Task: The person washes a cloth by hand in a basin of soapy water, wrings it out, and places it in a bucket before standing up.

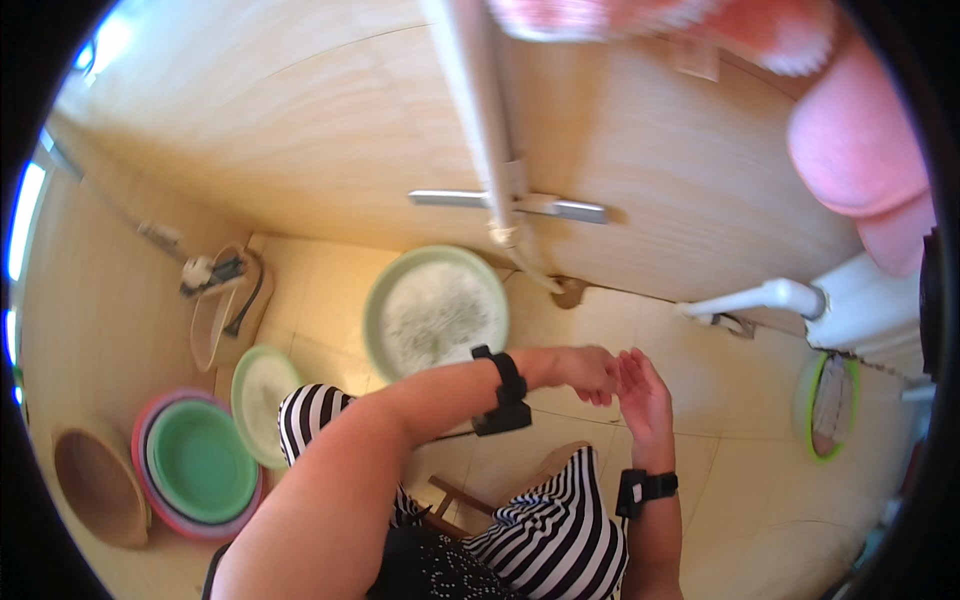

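Observation:
My left hand (591, 373) reaches across from the left, its fingers loosely bent and meeting my right hand (646, 394) near the fingertips. The palm of the right hand is turned up, and I see nothing in it. Whether something small lies between the two hands cannot be made out. Below and left of them, a pale green plastic basin (373, 330) holds water covered in white foam with dark specks. My left forearm passes over its near edge. Each wrist carries a black strap with a small device.
Further left are a second light basin (238, 405), stacked basins with a green one (202, 461) on top, and a brown tub (97, 487). A squeegee (450, 198) leans on the wall. Right are a white drainpipe (795, 298) and a green-rimmed container (811, 435). Pink cloth (855, 142) hangs above.

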{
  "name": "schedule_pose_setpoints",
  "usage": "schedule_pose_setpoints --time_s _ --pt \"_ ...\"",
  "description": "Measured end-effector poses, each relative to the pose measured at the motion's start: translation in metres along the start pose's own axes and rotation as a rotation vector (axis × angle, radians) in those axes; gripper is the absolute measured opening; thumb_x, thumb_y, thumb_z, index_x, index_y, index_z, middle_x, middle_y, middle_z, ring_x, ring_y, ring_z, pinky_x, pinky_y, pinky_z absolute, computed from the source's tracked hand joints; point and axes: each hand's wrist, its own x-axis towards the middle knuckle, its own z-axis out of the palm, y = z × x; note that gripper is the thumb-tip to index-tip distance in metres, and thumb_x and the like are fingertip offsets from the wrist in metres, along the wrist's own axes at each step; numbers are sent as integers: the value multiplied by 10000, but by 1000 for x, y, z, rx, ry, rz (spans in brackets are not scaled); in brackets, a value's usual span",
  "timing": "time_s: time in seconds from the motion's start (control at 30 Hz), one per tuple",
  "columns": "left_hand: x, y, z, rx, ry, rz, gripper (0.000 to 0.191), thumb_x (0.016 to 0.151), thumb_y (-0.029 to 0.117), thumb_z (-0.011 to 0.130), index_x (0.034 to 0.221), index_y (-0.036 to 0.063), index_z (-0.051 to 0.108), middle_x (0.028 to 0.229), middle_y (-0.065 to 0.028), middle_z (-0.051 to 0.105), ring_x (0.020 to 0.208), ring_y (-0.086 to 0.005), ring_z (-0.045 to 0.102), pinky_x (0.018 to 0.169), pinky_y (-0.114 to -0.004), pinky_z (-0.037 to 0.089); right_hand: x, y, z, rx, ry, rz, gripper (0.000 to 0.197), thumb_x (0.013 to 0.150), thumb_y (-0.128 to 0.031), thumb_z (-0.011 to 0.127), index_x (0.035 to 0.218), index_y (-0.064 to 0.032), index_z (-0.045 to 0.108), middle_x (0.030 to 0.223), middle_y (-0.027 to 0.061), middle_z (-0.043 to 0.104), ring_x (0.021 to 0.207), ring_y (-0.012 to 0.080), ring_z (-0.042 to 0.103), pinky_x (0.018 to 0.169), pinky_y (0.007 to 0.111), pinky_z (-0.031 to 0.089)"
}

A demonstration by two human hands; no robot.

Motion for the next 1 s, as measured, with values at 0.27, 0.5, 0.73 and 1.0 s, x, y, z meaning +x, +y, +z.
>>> schedule_pose_setpoints --time_s 0.27,0.5,0.73,1.0 --pt "-163 -124 -71 -879 1021 373 306 893 202 592 1164 69 543 1066 -61 626 958 -168 597 824 -307 485 65 116 71 -623 -77 236 304 899 -255 631 1140 -80 568 971 15 602 889 123 576 708 293 507" --pt "-189 -308 -117 -551 1873 78 364 843 155 591 1167 -3 541 993 -69 605 834 -146 588 707 -265 481 116 178 86 -867 -75 166 311 850 -169 680 1104 -17 587 862 14 602 755 102 550 658 257 475" --pt "-178 -314 -132 -690 1824 -45 146 851 133 601 893 -6 588 792 -57 603 707 -118 560 624 -264 466 142 189 98 -794 116 -73 226 844 -131 677 1027 -32 589 835 2 577 724 79 507 666 244 442" --pt "-176 -302 -91 -724 1854 183 159 855 138 636 803 52 513 699 16 525 601 -61 446 550 -226 394 137 190 92 -844 207 -251 171 847 -121 668 977 -32 600 768 -43 514 659 57 422 600 218 373"
